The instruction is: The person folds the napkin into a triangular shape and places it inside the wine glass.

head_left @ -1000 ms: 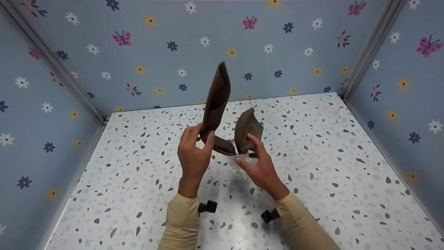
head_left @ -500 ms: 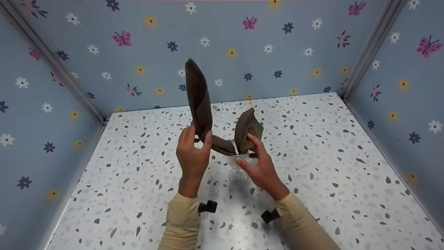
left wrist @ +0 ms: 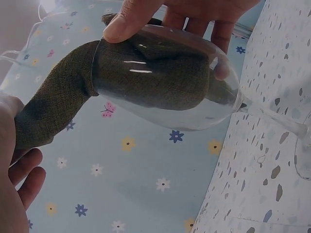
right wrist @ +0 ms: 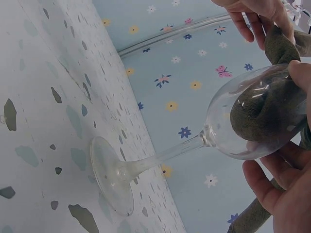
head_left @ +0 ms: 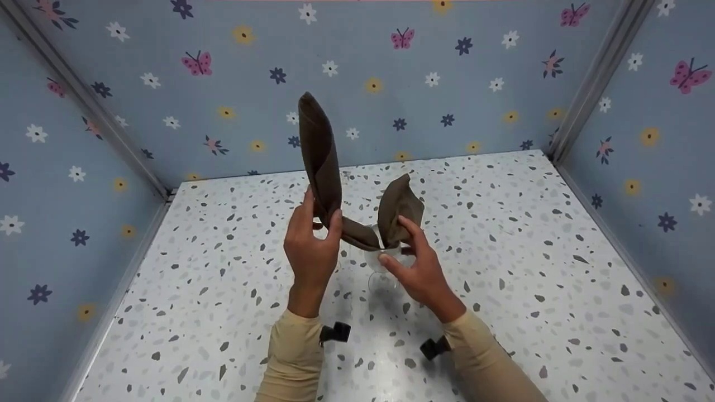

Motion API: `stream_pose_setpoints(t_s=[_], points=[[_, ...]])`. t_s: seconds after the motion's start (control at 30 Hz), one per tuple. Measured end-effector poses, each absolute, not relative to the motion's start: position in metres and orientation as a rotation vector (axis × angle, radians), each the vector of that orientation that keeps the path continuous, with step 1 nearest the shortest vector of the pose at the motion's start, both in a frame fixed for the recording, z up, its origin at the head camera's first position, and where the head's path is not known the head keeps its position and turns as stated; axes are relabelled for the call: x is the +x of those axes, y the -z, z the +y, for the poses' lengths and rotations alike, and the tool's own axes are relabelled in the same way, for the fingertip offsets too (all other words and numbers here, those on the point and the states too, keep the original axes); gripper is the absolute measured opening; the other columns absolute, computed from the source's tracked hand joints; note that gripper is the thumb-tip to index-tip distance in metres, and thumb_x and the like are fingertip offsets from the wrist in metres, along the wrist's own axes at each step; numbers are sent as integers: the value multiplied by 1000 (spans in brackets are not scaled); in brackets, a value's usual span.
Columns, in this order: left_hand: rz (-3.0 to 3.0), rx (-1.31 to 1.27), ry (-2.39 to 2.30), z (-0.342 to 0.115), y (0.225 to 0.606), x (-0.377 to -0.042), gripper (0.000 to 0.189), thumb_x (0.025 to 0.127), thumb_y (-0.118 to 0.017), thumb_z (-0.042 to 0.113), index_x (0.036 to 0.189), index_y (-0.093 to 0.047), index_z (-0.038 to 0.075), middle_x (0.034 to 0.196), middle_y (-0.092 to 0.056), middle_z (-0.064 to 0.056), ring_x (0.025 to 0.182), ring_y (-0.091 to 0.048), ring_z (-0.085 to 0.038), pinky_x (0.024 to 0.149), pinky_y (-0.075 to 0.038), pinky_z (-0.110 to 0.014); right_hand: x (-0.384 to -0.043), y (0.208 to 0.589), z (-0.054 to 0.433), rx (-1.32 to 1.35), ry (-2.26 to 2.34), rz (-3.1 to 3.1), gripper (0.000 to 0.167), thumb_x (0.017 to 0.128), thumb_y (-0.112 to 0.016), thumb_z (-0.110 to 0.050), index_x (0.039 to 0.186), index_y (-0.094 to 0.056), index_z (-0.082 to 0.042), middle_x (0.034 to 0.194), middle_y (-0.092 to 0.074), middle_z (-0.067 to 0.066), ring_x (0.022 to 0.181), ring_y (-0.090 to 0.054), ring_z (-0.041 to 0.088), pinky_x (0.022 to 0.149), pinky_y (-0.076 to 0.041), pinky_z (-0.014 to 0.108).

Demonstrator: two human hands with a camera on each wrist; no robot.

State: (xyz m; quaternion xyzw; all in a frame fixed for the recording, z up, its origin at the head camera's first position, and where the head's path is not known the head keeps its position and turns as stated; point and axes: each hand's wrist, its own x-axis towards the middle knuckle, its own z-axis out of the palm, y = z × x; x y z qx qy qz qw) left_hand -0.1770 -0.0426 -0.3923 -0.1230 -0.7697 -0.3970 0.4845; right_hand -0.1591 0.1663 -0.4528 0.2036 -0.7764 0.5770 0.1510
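A brown cloth napkin (head_left: 321,151) is rolled and folded, its middle tucked into the bowl of a clear stemmed wine glass (right wrist: 170,154). One long end rises tall at the left; a shorter, pointed end leans out at the right. My left hand (head_left: 311,245) holds the long end near its base, thumb in front and fingers behind, left of the rim. With thumb and fingers around the bowl, my right hand (head_left: 422,268) grips the glass, its index finger against the short end. Through the glass in the left wrist view, the stuffed napkin (left wrist: 150,73) shows as a rounded bundle.
The glass stands on a white speckled tabletop (head_left: 223,312). Blue panels with flowers and butterflies (head_left: 251,89) enclose the back and both sides, with metal posts at the corners. Small black wrist cameras (head_left: 337,331) hang from both sleeves.
The napkin's long end has swung over to the left in my left hand, then stayed there, and that hand's index finger reaches slightly higher. My right hand and the glass have kept still.
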Motion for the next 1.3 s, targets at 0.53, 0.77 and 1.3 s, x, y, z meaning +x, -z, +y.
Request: stream_pose_setpoints(t_s=[0.53, 0.77, 1.3], points=[[-1811, -265, 997, -42, 392, -175, 66, 90, -74, 12, 147, -45, -2, 109, -59, -17, 88, -65, -23, 68, -54, -37, -160, 454, 166, 590, -1669, -2212, 78, 91, -77, -23, 155, -33, -17, 139, -55, 6, 123, -56, 19, 93, -48, 44], [-1764, -350, 949, -43, 396, -177, 47, 92, -72, 9, 138, -62, 10, 112, -59, -19, 85, -61, -26, 66, -52, -40, -158, 454, 167, 597, -1645, -2230, 76, 93, -74, -30, 156, -32, -20, 140, -53, 1, 123, -55, 16, 93, -48, 42], [-1806, -397, 1018, -43, 402, -173, 23, 96, -65, 5, 112, -79, 15, 119, -59, -18, 96, -63, -29, 69, -53, -41, -154, 443, 163, 568, -1651, -2240, 77, 90, -76, -11, 154, -33, -5, 133, -57, 14, 120, -57, 28, 93, -48, 50]])
